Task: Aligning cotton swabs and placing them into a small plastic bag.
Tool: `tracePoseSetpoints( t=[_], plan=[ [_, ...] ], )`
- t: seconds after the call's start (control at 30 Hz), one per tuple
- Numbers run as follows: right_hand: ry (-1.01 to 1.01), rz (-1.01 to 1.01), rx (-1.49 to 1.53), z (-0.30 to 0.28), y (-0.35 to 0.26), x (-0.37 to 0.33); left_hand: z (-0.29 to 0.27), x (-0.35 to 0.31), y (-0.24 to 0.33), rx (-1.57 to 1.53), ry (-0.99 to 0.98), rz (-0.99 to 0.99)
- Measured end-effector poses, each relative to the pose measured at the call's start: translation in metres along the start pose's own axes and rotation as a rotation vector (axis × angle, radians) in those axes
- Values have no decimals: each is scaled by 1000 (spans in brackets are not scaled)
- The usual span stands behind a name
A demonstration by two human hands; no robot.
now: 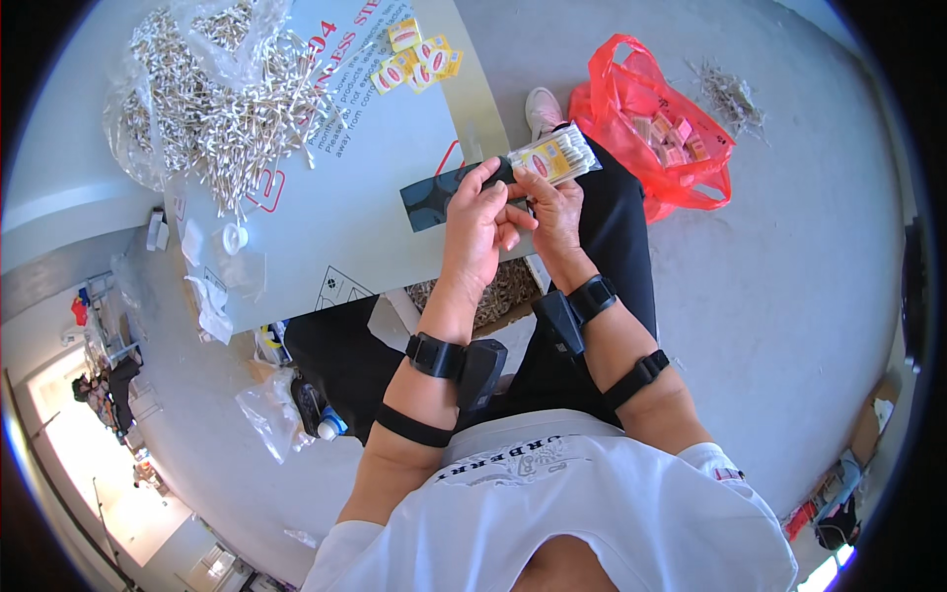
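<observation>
A clear plastic packet of cotton swabs (572, 161) with a yellow label is pinched between the thumb and fingers of my right hand (558, 219), past the table's right edge. My left hand (475, 225) is beside it, palm partly up and fingers apart, with nothing visible in it; its fingertips come close to my right hand. Under the left hand a dark glossy strip (426, 204) lies at the table edge. A big heap of loose cotton swabs (212, 99), partly inside clear plastic, covers the table's far left. Several yellow labels (419, 61) lie at the far side.
A red plastic bag (619, 99) with pink-labelled packets (674, 138) stands on the floor at right, near a pile of loose swabs (728, 97). A tape roll (235, 239) sits on the table's left. Below the near edge is a box of brownish pieces (503, 296), between my legs.
</observation>
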State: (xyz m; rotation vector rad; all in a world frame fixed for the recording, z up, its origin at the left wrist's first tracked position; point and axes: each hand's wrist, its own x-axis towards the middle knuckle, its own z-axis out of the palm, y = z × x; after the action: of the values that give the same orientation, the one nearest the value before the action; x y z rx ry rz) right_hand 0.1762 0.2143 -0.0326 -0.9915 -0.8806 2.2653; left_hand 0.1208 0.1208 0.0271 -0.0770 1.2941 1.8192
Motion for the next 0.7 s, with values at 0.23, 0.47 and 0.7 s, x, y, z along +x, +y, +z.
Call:
tracePoseSetpoints(
  t=[0.23,0.47,0.7],
  plan=[
    [143,-27,93,5,1,8,-4,0,-12,212,79,122],
    [304,-195,163,-6,-28,32,-8,3,-9,248,72,106],
    [81,258,310,-10,-78,22,-4,-5,1,629,114,651]
  ],
)
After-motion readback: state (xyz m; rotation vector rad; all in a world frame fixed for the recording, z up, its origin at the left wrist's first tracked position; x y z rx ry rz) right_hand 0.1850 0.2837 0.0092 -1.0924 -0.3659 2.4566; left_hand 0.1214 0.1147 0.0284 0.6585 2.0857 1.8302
